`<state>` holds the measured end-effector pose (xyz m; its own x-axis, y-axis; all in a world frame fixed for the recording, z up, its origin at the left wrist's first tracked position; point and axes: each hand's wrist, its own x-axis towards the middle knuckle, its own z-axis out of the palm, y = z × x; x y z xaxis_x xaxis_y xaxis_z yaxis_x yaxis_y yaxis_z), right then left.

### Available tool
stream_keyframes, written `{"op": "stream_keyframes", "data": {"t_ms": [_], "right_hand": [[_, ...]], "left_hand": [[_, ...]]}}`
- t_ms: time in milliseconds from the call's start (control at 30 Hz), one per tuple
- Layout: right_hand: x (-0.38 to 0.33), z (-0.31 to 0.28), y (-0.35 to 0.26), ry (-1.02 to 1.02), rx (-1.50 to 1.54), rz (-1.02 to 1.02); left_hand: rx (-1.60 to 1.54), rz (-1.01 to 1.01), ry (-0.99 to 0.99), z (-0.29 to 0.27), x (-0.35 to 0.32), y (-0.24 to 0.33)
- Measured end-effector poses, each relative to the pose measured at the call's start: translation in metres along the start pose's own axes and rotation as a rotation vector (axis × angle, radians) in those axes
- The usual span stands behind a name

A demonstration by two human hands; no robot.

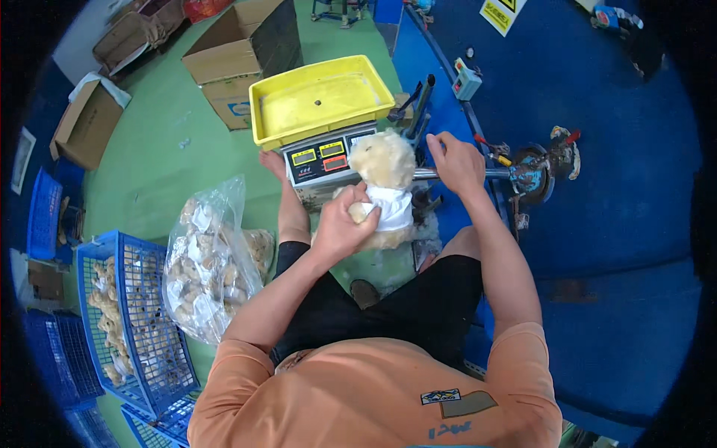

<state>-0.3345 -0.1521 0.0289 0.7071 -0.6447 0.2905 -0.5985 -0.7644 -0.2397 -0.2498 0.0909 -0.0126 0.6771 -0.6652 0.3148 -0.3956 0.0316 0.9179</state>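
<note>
A fluffy cream plush toy [382, 160] with a white cloth band round its middle hangs over my lap. Its right side meets the end of a horizontal metal pipe [489, 172]. My left hand [349, 222] is closed on the toy's lower left side, thumb against the white cloth. My right hand [457, 164] is over the pipe, just right of the toy; its visible fingers are apart, and I see nothing held in it. The underside of that hand is hidden.
A yellow tray [321, 134] tops a digital scale [320, 158] ahead. To the left are a clear bag [213, 261] of plush toys and a blue plastic crate [138, 313] holding more. Cardboard boxes [228, 71] stand farther off. A blue machine panel [605, 224] fills the right.
</note>
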Motion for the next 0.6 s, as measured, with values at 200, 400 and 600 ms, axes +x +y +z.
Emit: {"op": "stream_keyframes", "data": {"t_ms": [200, 400, 600], "right_hand": [[0.004, 0.009, 0.0, -0.103, 0.01, 0.037], [0.007, -0.001, 0.045, -0.167, 0.301, -0.174], [0.027, 0.045, 0.071, -0.016, 0.303, -0.06]], "left_hand": [[-0.115, -0.377, 0.203, -0.089, -0.039, -0.006], [0.039, -0.416, 0.929, -0.26, -0.102, -0.017], [0.053, 0.389, 1.79, -0.398, -0.165, -0.007]]}}
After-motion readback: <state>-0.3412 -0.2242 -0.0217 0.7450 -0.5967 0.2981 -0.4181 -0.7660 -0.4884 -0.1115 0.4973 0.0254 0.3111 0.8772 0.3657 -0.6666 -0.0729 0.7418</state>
